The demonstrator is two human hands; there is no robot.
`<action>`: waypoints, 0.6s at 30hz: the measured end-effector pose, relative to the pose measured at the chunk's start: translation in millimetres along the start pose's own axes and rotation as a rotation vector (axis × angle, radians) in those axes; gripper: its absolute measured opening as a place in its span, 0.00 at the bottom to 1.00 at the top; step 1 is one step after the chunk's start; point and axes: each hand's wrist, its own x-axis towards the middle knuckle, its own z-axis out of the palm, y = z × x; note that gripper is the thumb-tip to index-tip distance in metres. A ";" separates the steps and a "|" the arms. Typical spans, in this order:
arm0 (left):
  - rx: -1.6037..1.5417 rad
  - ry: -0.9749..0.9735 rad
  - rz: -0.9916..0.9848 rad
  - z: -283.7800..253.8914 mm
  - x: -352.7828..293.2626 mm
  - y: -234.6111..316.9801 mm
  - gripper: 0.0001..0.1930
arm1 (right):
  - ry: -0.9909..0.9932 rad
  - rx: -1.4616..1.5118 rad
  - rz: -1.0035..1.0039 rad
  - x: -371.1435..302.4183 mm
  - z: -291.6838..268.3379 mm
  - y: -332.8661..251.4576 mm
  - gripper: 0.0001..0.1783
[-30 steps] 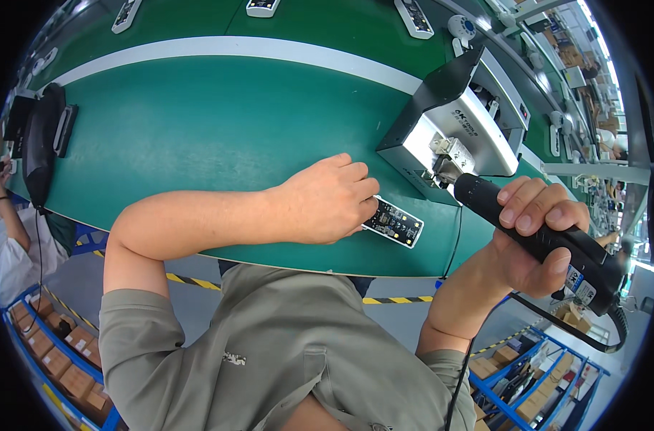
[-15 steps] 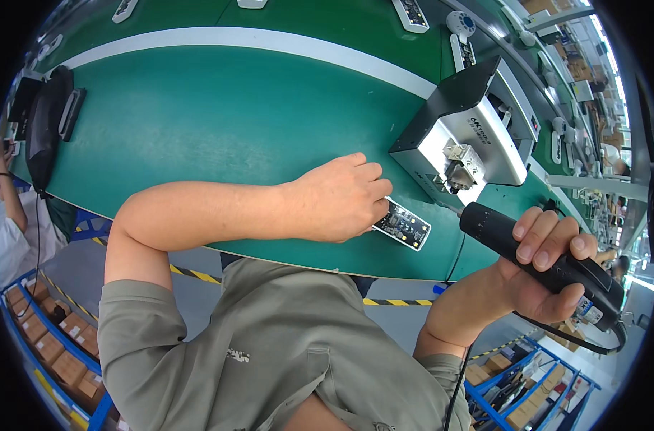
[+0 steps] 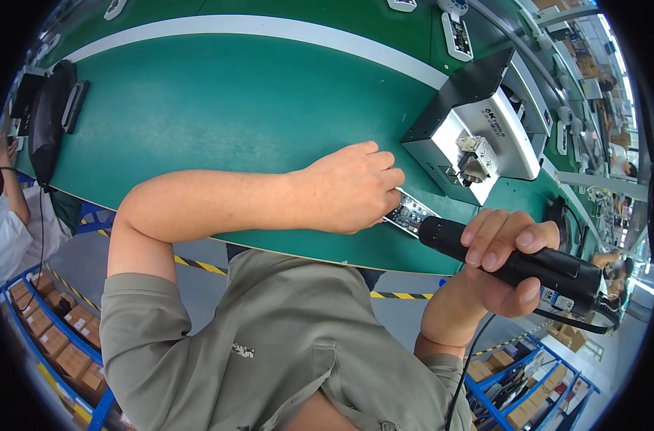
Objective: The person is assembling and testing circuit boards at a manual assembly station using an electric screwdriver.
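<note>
My left hand point(image 3: 354, 188) has its fingers curled over the near end of a small white housing with a circuit board point(image 3: 411, 213) in it, which lies on the green bench. My right hand point(image 3: 510, 255) is wrapped round a black electric screwdriver point(image 3: 557, 280) with a cable at its back end. The screwdriver's front end is over the far right end of the board; its bit is hidden in this view. Just beyond the two hands stands a silver and black screw feeder point(image 3: 478, 129) with a metal pick-up block point(image 3: 476, 159) on its front.
Behind a white strip point(image 3: 255, 25), a green surface carries more white housings, one with its circuit board point(image 3: 457, 37) showing. A black device point(image 3: 52, 122) stands at the bench's left end, near another person's arm point(image 3: 12, 187). Shelves with cartons point(image 3: 72, 359) are at lower left.
My right hand has brought the screwdriver left, from beside the screw feeder to over the circuit board. My left hand still grips the housing. The view has shifted slightly.
</note>
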 end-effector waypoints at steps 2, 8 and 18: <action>-0.003 0.003 -0.003 0.6 0.0 0.3 0.13 | 0.009 0.013 0.006 -0.8 1.0 1.1 0.21; -0.008 0.006 -0.009 1.0 0.1 0.2 0.13 | 0.039 0.012 0.030 -1.3 5.5 4.7 0.20; 0.000 0.059 -0.013 -3.3 -0.9 -1.0 0.07 | -0.035 0.025 0.036 -0.9 6.2 10.5 0.21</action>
